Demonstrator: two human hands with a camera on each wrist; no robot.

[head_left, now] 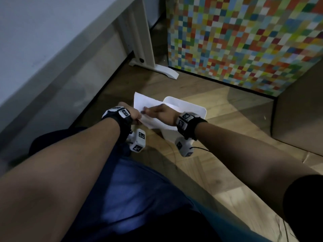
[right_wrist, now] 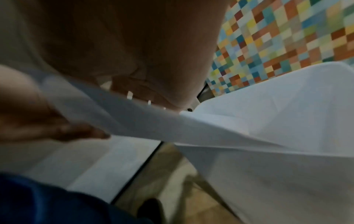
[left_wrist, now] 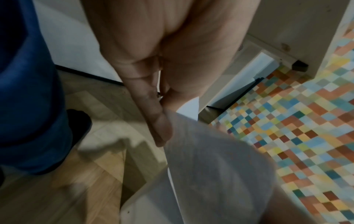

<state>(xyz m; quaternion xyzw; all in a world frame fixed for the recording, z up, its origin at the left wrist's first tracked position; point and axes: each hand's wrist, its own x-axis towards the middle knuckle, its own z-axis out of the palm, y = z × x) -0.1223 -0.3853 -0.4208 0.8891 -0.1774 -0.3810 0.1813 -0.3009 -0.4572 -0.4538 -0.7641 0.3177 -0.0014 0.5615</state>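
Observation:
A white sheet of paper (head_left: 148, 109) is held in the air over a white bin (head_left: 192, 109) that stands on the wooden floor. My left hand (head_left: 133, 115) pinches the sheet's left edge; in the left wrist view the fingers (left_wrist: 153, 118) and thumb clamp the paper (left_wrist: 210, 159). My right hand (head_left: 158, 111) lies stretched across the top of the sheet, fingers pointing left. In the right wrist view the paper (right_wrist: 153, 121) runs under the palm and hides the fingertips, with the bin (right_wrist: 268, 181) below.
A grey desk (head_left: 43, 41) with a white leg and foot (head_left: 166, 71) fills the left. A multicoloured checkered panel (head_left: 244, 37) stands behind the bin, and a plain panel (head_left: 300, 119) at the right. My blue-trousered leg (head_left: 131, 198) is at the near edge.

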